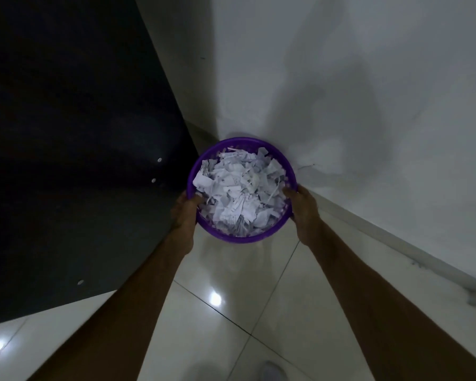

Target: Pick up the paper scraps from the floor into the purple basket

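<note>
Now you're tight in a corner: white wall (368, 105) ahead and to your right, a dark panel (66, 133) on your left, glossy tiled floor (217, 312) below. Your left hand (183, 213) and right hand (304, 213) each clamp opposite sides of the purple basket (231, 239), thumbs hooked over its rim. Paper scraps (241, 191) fill it in a heap, right near the wall.
</note>
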